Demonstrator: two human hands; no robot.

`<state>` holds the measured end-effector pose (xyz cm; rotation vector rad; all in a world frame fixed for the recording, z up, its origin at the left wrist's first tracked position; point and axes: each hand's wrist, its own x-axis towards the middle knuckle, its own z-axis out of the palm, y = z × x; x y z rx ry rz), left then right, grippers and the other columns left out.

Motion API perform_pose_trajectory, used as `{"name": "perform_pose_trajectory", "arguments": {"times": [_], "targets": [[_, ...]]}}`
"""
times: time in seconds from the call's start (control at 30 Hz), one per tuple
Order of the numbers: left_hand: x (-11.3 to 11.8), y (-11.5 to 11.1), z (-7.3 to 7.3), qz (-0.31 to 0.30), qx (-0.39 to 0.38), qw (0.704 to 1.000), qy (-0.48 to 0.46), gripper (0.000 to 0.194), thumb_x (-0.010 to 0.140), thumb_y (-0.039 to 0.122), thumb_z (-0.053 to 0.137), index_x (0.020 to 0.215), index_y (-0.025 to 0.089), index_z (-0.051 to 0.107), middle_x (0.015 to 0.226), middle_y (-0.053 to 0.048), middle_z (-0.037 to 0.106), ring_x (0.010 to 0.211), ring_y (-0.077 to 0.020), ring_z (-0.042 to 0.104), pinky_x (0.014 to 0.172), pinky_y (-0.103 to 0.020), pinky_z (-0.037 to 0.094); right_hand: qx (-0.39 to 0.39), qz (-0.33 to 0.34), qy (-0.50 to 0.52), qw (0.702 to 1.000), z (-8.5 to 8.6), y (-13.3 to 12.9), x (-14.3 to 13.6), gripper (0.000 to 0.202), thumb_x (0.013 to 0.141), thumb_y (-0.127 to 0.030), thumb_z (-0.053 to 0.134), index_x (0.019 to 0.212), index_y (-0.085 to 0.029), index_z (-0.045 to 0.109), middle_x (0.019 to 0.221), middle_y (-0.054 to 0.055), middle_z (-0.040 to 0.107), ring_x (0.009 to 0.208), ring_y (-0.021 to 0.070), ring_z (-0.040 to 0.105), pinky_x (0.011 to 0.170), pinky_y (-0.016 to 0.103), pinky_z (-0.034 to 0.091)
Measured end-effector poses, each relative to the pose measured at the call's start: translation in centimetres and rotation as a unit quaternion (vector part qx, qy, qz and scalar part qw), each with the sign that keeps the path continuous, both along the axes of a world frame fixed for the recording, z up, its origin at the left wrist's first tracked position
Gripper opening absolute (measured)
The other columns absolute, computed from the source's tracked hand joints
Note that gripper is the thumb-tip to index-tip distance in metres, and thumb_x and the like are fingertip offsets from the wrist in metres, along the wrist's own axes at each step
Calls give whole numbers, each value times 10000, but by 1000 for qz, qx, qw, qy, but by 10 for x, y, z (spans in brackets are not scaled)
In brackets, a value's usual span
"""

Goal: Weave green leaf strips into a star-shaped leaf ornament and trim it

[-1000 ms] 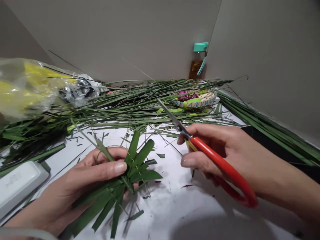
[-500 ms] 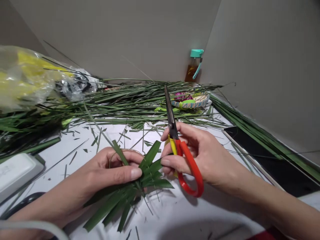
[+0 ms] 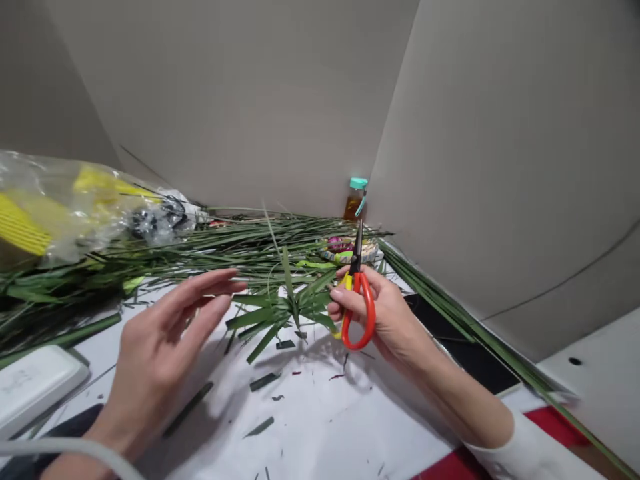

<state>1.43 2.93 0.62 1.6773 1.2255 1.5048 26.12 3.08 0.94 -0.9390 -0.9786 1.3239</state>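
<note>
A woven piece of green leaf strips, its cut ends fanning out to both sides, is held up over the white table by my right hand. Thumb and fingers of that hand pinch its right edge. The same hand also carries scissors with red and yellow handles, their dark blades pointing up and seemingly together. My left hand is off to the left of the leaf piece, fingers apart and nothing in them. One long thin strip rises from the middle of the piece.
Long green leaves lie heaped along the back. Behind them stand a bottle with a teal cap and a small round basket. A plastic bag and white box are left, a dark tablet right. Leaf scraps litter the table.
My left hand has let go of the leaf piece and moved left, opening. The right hand keeps the scissors and now holds the piece alone. The camera view has tilted up.
</note>
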Motion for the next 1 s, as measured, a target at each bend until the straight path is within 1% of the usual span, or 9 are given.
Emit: {"name": "perform_pose_trajectory", "arguments": {"times": [0.1, 0.17, 0.27, 0.33, 0.43, 0.53, 0.7, 0.87, 1.0], "targets": [[-2, -9, 0, 4, 180, 980, 90, 647, 679, 170, 872, 1244, 441, 713, 1237, 42, 766, 1220, -302, 605, 1111, -428, 401, 11, -32, 8, 999, 2, -1, -5, 462, 647, -342, 942, 933, -199, 608, 689, -37, 692, 621, 126, 691, 632, 239, 587], [0, -15, 3, 1, 313, 931, 188, 856, 641, 89, 882, 1383, 422, 617, 1326, 17, 740, 1329, -295, 549, 1190, -433, 338, 11, -41, 14, 999, 4, -3, -9, 457, 655, -348, 936, 930, -194, 606, 686, -36, 688, 626, 125, 688, 640, 246, 582], [3, -19, 7, 11, 460, 818, 346, 914, 731, 44, 818, 1536, 242, 434, 1422, -144, 670, 1469, -302, 423, 1233, -539, 295, 6, -41, 17, 999, 11, -11, -18, 449, 653, -342, 936, 923, -188, 612, 708, -36, 684, 651, 122, 689, 652, 241, 571], [4, -19, 9, 15, 474, 795, 379, 815, 779, 27, 772, 1508, 203, 454, 1426, -182, 662, 1493, -314, 397, 1224, -607, 294, 6, -37, 17, 999, 16, -18, -25, 453, 647, -341, 938, 929, -189, 617, 728, -37, 684, 662, 123, 691, 650, 237, 563], [1, -18, 10, 30, 458, 812, 362, 656, 821, 22, 717, 1416, 247, 556, 1363, -139, 722, 1409, -316, 522, 1190, -601, 351, 11, -24, 11, 1000, 24, -30, -35, 450, 664, -345, 928, 953, -190, 620, 749, -32, 686, 660, 126, 688, 622, 233, 553], [-4, -17, 12, 46, 448, 835, 316, 505, 841, 53, 700, 1281, 298, 667, 1180, -82, 816, 1160, -296, 700, 1061, -536, 465, 25, -5, 0, 1000, 32, -40, -43, 425, 695, -341, 913, 963, -193, 617, 743, -29, 684, 640, 126, 676, 618, 243, 558], [-9, -24, 20, 58, 381, 902, 196, 331, 819, 93, 723, 1057, 313, 792, 951, -38, 862, 882, -277, 746, 859, -469, 500, 65, 34, -18, 997, 50, -47, -53, 394, 733, -371, 896, 953, -196, 621, 714, -20, 684, 640, 127, 669, 634, 251, 564], [-14, -37, 32, 57, 223, 973, 12, 138, 820, 226, 767, 929, 295, 817, 922, -28, 851, 858, -257, 748, 846, -418, 544, 113, 42, -38, 992, 71, -52, -51, 403, 772, -462, 863, 1007, -208, 656, 752, 1, 701, 625, 112, 642, 492, 180, 473], [-23, -38, 48, 18, 62, 989, -132, 121, 777, 319, 824, 862, 237, 801, 857, -39, 845, 810, -246, 764, 777, -379, 593, 153, 18, -57, 986, 81, -51, -34, 383, 762, -427, 883, 1013, -233, 668, 721, -19, 691, 561, 80, 569, 488, 167, 449]]}}
